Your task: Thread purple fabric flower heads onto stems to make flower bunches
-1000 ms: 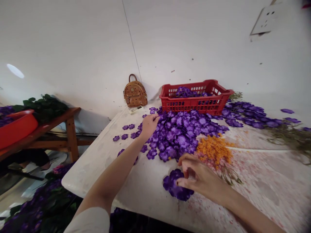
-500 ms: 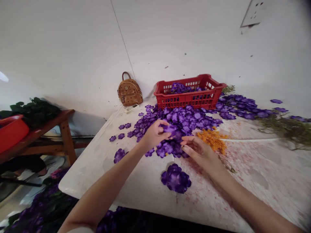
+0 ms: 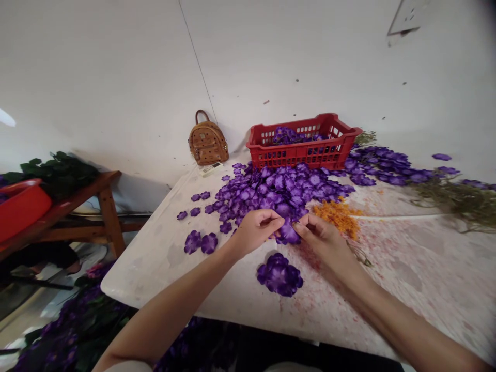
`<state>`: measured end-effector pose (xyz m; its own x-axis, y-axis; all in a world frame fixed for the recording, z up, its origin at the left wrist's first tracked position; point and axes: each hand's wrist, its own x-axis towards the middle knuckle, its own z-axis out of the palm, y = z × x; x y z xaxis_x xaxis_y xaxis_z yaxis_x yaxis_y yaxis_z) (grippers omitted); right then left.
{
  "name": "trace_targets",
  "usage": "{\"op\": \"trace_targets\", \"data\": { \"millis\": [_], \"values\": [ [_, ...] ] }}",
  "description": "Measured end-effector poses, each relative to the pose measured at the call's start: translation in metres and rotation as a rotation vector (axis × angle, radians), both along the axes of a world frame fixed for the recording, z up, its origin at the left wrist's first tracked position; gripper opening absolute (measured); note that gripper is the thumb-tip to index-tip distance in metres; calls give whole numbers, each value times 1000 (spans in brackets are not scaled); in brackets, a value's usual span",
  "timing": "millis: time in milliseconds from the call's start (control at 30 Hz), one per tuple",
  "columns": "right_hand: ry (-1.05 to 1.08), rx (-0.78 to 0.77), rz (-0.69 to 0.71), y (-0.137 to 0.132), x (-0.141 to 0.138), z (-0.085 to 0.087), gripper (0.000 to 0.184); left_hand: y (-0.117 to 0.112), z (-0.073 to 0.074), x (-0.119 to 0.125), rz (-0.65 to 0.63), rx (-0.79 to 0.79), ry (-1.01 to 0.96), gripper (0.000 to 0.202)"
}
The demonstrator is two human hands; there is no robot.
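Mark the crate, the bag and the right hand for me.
Crate (image 3: pixel 296 156): head view, front wall.
Bag (image 3: pixel 209 144): head view, middle of its front.
Right hand (image 3: pixel 325 242): head view, back of the hand.

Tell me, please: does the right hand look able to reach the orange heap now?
Probably yes: the right hand is close beside the orange heap and nothing seems to block it, though its fingertips appear occupied with a purple petal.
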<state>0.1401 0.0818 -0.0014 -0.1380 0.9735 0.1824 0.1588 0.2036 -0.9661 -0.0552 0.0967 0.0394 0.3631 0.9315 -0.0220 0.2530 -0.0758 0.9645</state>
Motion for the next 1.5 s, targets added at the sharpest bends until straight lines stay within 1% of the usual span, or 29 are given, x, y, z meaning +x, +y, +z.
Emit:
{"op": "trace_targets", "data": {
  "millis": [67,100,133,200,233,267,300,367,467,567,633,733,800,867,933,1033,1100,1200,1300,1333,1367,1433,1467,1500],
  "values": [
    [8,-40,58,-2,0,1,37,3,-1,-10,24,21,46,29],
    [0,-59,110,-3,0,2,37,7,-2,-18,56,52,75,29],
    [-22,-72,174,-5,-1,3,37,13,-3,-28,111,101,112,28],
    [-116,-90,298,-10,-3,4,34,28,-6,-51,269,236,198,21],
    [-187,-96,341,-13,-5,5,30,36,-8,-63,351,296,238,15],
    [-268,-97,365,-17,-7,6,25,45,-10,-73,407,351,277,12],
    [-351,-95,372,-20,-9,8,19,53,-12,-81,425,407,329,14],
    [-486,-86,357,-25,-13,11,8,66,-16,-90,393,515,455,24],
    [-547,-88,345,-28,-15,16,16,79,-22,-87,323,632,639,32],
    [-524,-77,349,-27,-14,19,16,89,-27,-77,319,652,738,32],
    [-515,-50,348,-24,-12,19,16,94,-29,-73,304,661,766,27],
    [-498,-22,350,-22,-10,16,18,100,-33,-71,295,688,742,14],
    [-486,-14,344,-21,-8,14,21,103,-34,-72,326,670,676,12],
    [-474,-4,326,-20,-6,12,23,103,-34,-75,392,620,580,12],
    [-457,-1,312,-20,-4,11,26,104,-33,-79,487,589,499,13],
    [-440,-2,298,-19,-3,10,28,106,-32,-86,592,605,473,20],
    [-446,14,289,-19,-3,10,29,109,-31,-90,604,601,483,23],
    [-443,44,274,-18,-2,10,31,114,-32,-96,578,580,480,24],
    [-445,58,273,-17,-1,10,31,112,-32,-101,573,609,521,18],
    [-449,56,274,-17,-1,9,31,110,-32,-101,564,627,543,20],
    [-451,53,271,-18,-1,9,31,109,-32,-100,541,645,561,30],
    [-444,49,259,-18,-2,8,32,107,-30,-93,458,678,578,58],
    [-438,50,251,-19,-3,7,32,108,-28,-86,412,692,576,66],
    [-433,53,248,-19,-4,7,33,110,-26,-78,366,705,571,70]
  ]
}}
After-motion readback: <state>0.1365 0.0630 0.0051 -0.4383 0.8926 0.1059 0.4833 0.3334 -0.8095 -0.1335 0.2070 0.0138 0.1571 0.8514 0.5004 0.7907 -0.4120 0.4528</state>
